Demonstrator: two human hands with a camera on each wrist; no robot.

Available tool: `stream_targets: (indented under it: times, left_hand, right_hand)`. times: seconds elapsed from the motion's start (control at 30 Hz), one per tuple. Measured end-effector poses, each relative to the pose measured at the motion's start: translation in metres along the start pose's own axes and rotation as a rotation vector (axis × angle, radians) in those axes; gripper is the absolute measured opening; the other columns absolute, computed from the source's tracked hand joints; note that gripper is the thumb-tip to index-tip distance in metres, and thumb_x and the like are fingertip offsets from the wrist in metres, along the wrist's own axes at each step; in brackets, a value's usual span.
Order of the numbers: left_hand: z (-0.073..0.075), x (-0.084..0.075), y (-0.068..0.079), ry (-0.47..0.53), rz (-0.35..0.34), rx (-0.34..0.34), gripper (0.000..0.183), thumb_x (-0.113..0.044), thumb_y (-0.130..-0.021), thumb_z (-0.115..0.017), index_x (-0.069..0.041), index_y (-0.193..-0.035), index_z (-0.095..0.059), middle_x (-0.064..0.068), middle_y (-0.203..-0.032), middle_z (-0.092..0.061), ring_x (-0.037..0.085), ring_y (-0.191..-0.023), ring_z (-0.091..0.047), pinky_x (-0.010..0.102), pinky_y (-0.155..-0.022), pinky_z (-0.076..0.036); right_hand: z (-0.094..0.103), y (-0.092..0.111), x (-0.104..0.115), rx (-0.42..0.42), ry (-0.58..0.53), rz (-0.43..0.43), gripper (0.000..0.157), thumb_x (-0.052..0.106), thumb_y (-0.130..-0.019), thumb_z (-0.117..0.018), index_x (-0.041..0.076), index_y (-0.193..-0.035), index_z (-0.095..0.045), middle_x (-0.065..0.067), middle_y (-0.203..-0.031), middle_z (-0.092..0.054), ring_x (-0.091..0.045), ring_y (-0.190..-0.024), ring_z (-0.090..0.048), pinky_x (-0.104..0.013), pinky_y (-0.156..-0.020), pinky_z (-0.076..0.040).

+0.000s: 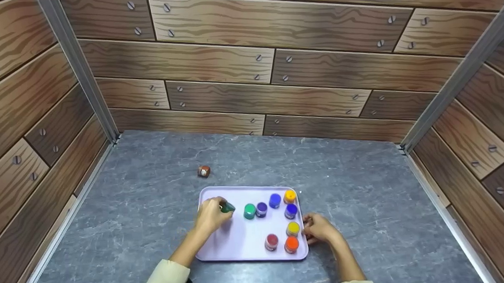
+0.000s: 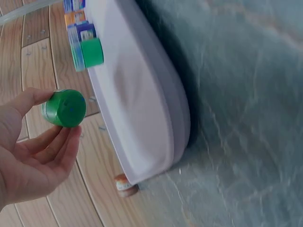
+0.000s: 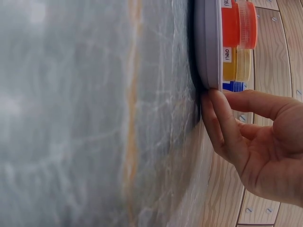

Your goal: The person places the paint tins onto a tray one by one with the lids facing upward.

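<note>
My left hand (image 1: 210,217) pinches a dark green paint jar (image 2: 70,109) between thumb and fingers, over the left part of a lilac tray (image 1: 234,247). Seen from the left wrist, the jar is tilted and apart from the tray. My right hand (image 1: 320,228) holds the tray's right rim, thumb above and fingertips at its outer side. On the tray stand a lighter green paint jar (image 1: 249,211), a purple one (image 1: 261,209), two blue ones, an orange-yellow one (image 1: 290,196), a yellow one (image 1: 293,229), a dark red one (image 1: 271,241) and an orange-red one (image 1: 291,244).
A brown paint jar (image 1: 203,171) lies on the grey marbled table (image 1: 354,188), behind the tray's far left corner. Wood-patterned walls (image 1: 232,71) with grey corner posts enclose the table at the back and both sides.
</note>
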State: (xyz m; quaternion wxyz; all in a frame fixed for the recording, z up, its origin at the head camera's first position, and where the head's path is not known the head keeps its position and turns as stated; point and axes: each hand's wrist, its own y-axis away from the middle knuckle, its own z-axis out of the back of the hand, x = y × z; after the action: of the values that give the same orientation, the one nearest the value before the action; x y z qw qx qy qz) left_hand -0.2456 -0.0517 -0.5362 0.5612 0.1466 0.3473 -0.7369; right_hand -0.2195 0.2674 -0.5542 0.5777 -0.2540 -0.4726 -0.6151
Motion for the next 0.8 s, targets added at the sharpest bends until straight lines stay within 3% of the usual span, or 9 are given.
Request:
stream_targets:
  times: [0.27, 0.5, 0.8]
  left_hand:
    - [-0.008, -0.009, 0.009, 0.049, -0.024, 0.036, 0.021, -0.01, -0.063, -0.075, 0.0, -0.08, -0.067, 0.008, -0.074, -0.064, 0.022, -0.069, -0.06, 0.033, -0.063, -0.049]
    - [-0.02, -0.014, 0.018, 0.104, -0.062, 0.026, 0.022, -0.01, -0.063, -0.076, -0.001, -0.078, -0.064, 0.006, -0.071, -0.063, 0.02, -0.064, -0.06, 0.03, -0.059, -0.049]
    - [-0.035, -0.023, 0.029, 0.153, -0.062, 0.045, 0.03, -0.007, -0.06, -0.075, -0.001, -0.081, -0.055, 0.005, -0.073, -0.057, 0.016, -0.063, -0.055, 0.028, -0.057, -0.047]
  right_hand:
    - [0.0, 0.0, 0.0, 0.007, -0.008, -0.003, 0.031, -0.013, -0.071, -0.052, -0.013, -0.101, -0.045, -0.014, -0.075, -0.051, -0.021, -0.059, -0.054, -0.037, -0.052, -0.052]
    - [0.001, 0.0, 0.0, 0.013, -0.003, 0.005, 0.03, -0.012, -0.071, -0.053, -0.012, -0.1, -0.046, -0.014, -0.074, -0.051, -0.021, -0.059, -0.055, -0.036, -0.052, -0.052]
    - [0.001, 0.0, 0.0, 0.016, 0.012, 0.016, 0.028, -0.01, -0.071, -0.051, -0.01, -0.099, -0.046, -0.013, -0.073, -0.05, -0.02, -0.059, -0.053, -0.034, -0.052, -0.052]
